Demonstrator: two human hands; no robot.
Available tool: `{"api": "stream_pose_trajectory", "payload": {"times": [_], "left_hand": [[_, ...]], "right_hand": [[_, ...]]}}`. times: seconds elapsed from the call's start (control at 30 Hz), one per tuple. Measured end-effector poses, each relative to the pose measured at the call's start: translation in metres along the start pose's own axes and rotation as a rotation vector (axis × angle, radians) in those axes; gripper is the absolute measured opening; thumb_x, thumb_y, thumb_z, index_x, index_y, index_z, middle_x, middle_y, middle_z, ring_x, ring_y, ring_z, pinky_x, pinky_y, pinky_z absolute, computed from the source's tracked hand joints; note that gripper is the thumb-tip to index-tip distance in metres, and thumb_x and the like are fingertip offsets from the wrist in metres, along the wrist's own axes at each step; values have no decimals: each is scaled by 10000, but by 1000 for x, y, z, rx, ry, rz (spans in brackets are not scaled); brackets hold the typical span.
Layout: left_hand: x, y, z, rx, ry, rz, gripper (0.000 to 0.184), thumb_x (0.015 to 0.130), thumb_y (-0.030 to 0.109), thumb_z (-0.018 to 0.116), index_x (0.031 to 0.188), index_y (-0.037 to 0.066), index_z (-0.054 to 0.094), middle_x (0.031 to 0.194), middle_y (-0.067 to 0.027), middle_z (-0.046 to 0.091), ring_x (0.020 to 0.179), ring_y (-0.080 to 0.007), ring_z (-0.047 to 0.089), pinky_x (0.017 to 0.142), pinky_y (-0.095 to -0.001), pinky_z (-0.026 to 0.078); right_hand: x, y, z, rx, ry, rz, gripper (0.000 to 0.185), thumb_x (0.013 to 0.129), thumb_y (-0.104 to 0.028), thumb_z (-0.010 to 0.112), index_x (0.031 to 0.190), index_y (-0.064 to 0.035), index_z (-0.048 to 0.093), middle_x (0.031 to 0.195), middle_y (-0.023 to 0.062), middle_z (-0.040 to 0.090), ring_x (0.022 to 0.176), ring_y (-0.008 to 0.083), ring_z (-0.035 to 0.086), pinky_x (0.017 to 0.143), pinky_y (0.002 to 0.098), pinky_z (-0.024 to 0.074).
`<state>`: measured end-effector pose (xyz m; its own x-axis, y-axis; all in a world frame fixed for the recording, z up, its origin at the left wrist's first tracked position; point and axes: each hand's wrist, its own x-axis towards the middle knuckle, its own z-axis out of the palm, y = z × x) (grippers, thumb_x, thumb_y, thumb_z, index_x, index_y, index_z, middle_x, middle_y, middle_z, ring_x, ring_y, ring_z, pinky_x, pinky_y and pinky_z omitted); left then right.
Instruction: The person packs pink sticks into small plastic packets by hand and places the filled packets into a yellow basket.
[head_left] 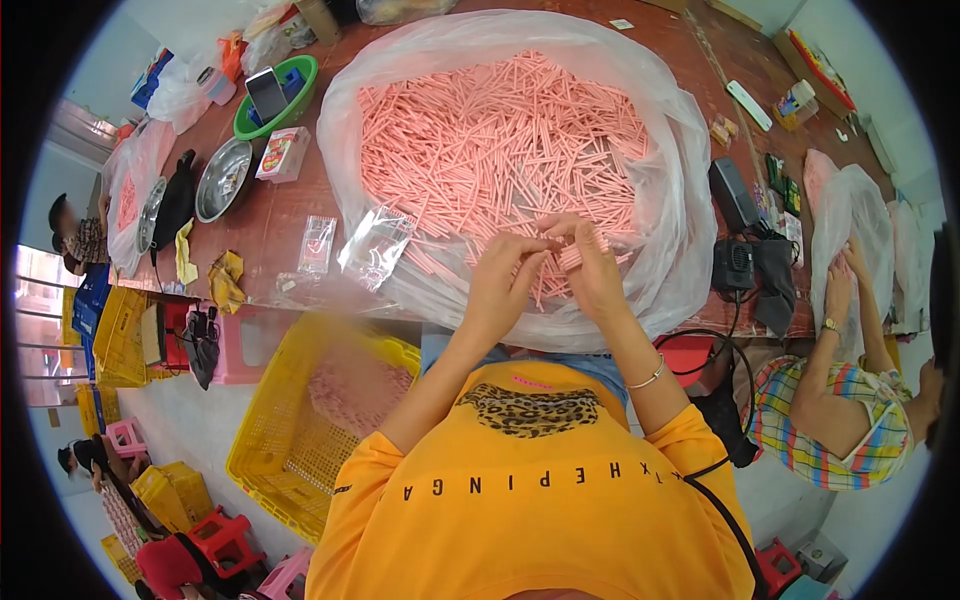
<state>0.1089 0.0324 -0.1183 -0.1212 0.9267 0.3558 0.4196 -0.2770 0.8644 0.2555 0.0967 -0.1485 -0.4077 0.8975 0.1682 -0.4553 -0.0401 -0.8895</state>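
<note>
A wide translucent plastic bag [690,170] lies spread open on the table, holding a heap of short, thin pink sticks [480,140]. Over the near side of the heap, my two hands almost meet. My right hand [597,285] is curled around a small bunch of pink sticks, their ends showing between thumb and fingers. My left hand [500,282] is closed, its bent fingertips close to that bunch; what it pinches, if anything, is hidden. Clear plastic sachets [375,248] lie to the left, on the bag's edge and the table.
A yellow crate [290,450] with pink pieces stands below the table at left. On the table [290,215] are a metal bowl [224,180], a green basin [312,75] and a black adapter [733,265] with cables. At right, a co-worker's arms [840,300] reach into another bag.
</note>
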Motion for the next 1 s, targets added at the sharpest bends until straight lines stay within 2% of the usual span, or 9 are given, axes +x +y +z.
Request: {"api": "stream_pose_trajectory", "payload": {"times": [0.2, 0.3, 0.43, 0.53, 0.73, 0.8, 0.83, 0.93, 1.0], "left_hand": [[4, -11, 10, -34, -53, 45, 156, 864, 38, 641, 1017, 32, 669, 956, -140, 627, 931, -321, 603, 802, -384, 482], [3, -13, 10, -39, -55, -18, 140, 883, 23, 638, 1018, 3, 666, 995, -124, 644, 888, -266, 633, 766, -327, 495], [3, -15, 8, 33, -50, 66, 175, 865, 5, 628, 1038, 5, 651, 1006, -141, 640, 897, -306, 635, 774, -353, 502], [6, -15, 8, 96, -38, 168, 173, 855, -4, 622, 1026, 9, 641, 982, -154, 631, 896, -335, 630, 778, -376, 505], [7, -12, 3, 165, -8, 120, 205, 847, -3, 638, 1051, 27, 645, 941, -145, 624, 898, -338, 620, 798, -395, 500], [6, -21, 1, 110, 37, -22, 229, 851, 5, 649, 1078, 30, 647, 952, -142, 625, 925, -338, 613, 817, -397, 493], [8, -22, -4, 187, 73, 59, 230, 854, 7, 652, 1083, 28, 647, 964, -144, 625, 939, -339, 608, 826, -397, 489], [16, -16, -12, 322, 137, 236, 230, 862, 12, 660, 1092, 23, 651, 1003, -150, 625, 976, -343, 596, 849, -396, 479], [11, -2, -15, 293, 111, 261, 226, 864, 12, 663, 1090, 18, 655, 1035, -159, 624, 992, -348, 589, 857, -393, 474]], "right_hand": [[0, -4, 7, -44, -115, -11, 435, 1076, -358, 397, 1121, 1, 637, 1208, 107, 612, 1097, 183, 582, 985, 323, 448], [-1, -12, 9, -156, -160, -6, 444, 1072, -360, 406, 1173, 11, 630, 1208, 103, 619, 1131, 188, 580, 991, 322, 452], [-2, -20, 16, -164, -156, 45, 464, 1065, -371, 427, 1224, 19, 622, 1224, 96, 623, 1158, 186, 574, 1002, 318, 446], [2, -21, 15, -344, -189, -14, 471, 1060, -372, 441, 1262, 20, 609, 1246, 87, 620, 1159, 181, 576, 1015, 316, 443], [0, -20, 16, -197, -126, 82, 445, 1062, -338, 455, 1309, 7, 587, 1270, 81, 616, 1150, 157, 572, 980, 280, 463], [2, -12, 10, -243, 10, 104, 387, 1057, -307, 478, 1239, 5, 617, 1117, 56, 652, 1000, 125, 600, 833, 249, 487], [1, -9, 7, -265, 80, 116, 361, 1054, -292, 489, 1205, 4, 632, 1041, 44, 670, 924, 108, 615, 759, 234, 499], [-5, -16, -7, -434, 48, 243, 251, 1020, -224, 556, 979, -1, 665, 736, -1, 592, 662, 49, 491, 551, 234, 385], [-7, -13, 4, -580, 101, 59, 254, 989, -200, 598, 841, 5, 620, 639, -12, 463, 615, 47, 386, 526, 258, 314]]}}
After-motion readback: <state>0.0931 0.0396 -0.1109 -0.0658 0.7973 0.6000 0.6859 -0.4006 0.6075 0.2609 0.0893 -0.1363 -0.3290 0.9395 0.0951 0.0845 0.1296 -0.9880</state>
